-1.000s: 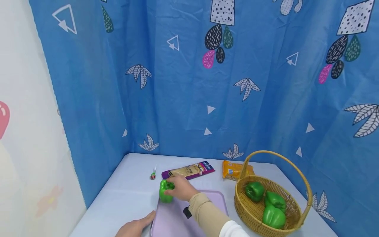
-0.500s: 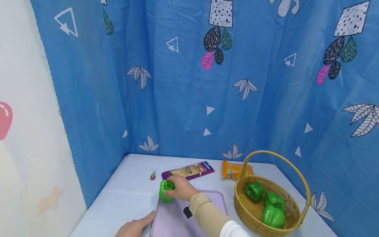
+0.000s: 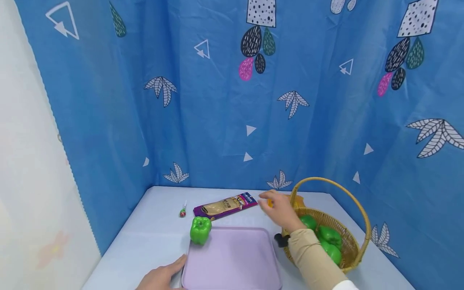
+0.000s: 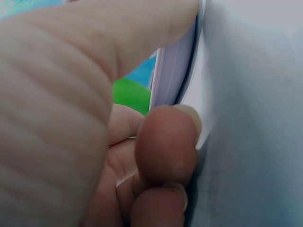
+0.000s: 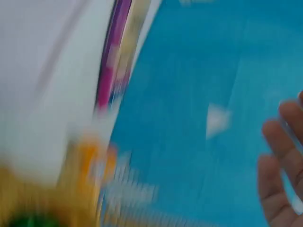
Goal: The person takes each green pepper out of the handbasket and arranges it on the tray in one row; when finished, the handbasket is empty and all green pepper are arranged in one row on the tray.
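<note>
A green bell pepper [image 3: 200, 230] stands upright at the far left corner of a pale purple tray [image 3: 232, 257]. My left hand [image 3: 161, 274] rests against the tray's left side, thumb and fingertips touching its edge in the left wrist view, where part of the pepper [image 4: 132, 94] shows behind. To the right, my right hand [image 3: 280, 209] is in the air near the wicker basket [image 3: 349, 251], fingers loosely bent and holding nothing. Its fingers [image 5: 284, 142] show apart at the right side of the blurred right wrist view. Several more green peppers [image 3: 330, 237] lie in the basket.
A purple and gold food packet [image 3: 224, 205] lies behind the tray. Left of it is a lollipop [image 3: 183, 210]. An orange packet [image 3: 298, 200] is partly hidden behind my right hand and the basket's tall handle [image 3: 340, 186]. A blue curtain [image 3: 217, 121] hangs behind the table.
My right hand has let go of the green bell pepper at the tray's corner and moved right, toward the basket. My left hand stays at the tray's edge. The head view has shifted slightly.
</note>
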Demonstrator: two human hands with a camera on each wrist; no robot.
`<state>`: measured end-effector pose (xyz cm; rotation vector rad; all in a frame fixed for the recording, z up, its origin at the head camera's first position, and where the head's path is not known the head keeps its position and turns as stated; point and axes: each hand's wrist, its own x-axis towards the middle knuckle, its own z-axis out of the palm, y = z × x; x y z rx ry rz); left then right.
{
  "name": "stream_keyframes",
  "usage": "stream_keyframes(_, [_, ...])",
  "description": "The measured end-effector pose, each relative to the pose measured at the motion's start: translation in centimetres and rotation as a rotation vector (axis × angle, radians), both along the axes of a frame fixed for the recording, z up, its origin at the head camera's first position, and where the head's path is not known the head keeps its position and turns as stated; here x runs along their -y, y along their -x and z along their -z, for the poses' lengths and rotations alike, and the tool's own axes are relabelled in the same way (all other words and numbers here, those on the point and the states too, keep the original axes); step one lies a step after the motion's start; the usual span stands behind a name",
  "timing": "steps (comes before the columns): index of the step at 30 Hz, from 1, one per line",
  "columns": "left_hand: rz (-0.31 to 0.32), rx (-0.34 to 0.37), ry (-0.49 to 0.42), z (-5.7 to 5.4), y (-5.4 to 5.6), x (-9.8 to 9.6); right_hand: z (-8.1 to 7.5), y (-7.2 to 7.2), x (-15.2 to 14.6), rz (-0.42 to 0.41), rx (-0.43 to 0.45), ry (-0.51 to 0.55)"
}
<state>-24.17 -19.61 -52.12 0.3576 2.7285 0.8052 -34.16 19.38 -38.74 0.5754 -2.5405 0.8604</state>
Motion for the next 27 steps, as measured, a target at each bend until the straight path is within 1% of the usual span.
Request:
stream_keyframes(2, [-0.002,0.001,-0.023,-0.2,0.0,0.0,-0.1,0.4,-3.9,0.063,-0.041,-0.003])
stream_keyframes(4, [0.008,0.003,-0.034,-0.3,0.1,0.0,0.5,0.8,-7.4,0.13,-0.078,-0.008])
stream_keyframes(7, [0.016,0.009,-0.05,-0.1,0.2,0.0,2.3,1.3,-11.0,0.244,-0.108,0.021])
stream_keyframes(9, [0.014,0.02,-0.043,0.1,0.2,0.2,3.9,1.4,-12.2,0.301,-0.093,0.044])
stream_keyframes(11, [0.0,0.034,-0.04,0.3,0.1,0.4,5.5,1.4,-12.8,0.337,-0.059,0.047])
stream_keyframes(13, [0.001,0.036,-0.035,0.5,0.0,0.8,7.0,1.1,-12.9,0.358,-0.009,0.012])
stream_keyframes(14, [0.007,0.032,-0.029,0.6,0.0,1.0,7.6,1.0,-13.0,0.365,0.015,-0.013])
stream_keyframes(16, [0.006,0.032,-0.031,0.6,-0.1,1.2,8.2,0.7,-12.9,0.374,0.044,-0.065])
stream_keyframes(19, [-0.002,0.041,-0.037,0.5,0.0,1.2,8.4,0.6,-12.8,0.383,0.059,-0.123])
stream_keyframes(22, [-0.026,0.058,-0.051,0.3,0.1,0.9,8.2,0.9,-12.9,0.382,0.074,-0.174])
stream_keyframes(24, [-0.029,0.06,-0.058,0.2,0.2,0.8,8.1,1.0,-13.0,0.378,0.094,-0.216])
stream_keyframes(27, [-0.034,0.06,-0.058,0.1,0.1,0.6,8.2,1.2,-13.1,0.367,0.125,-0.243])
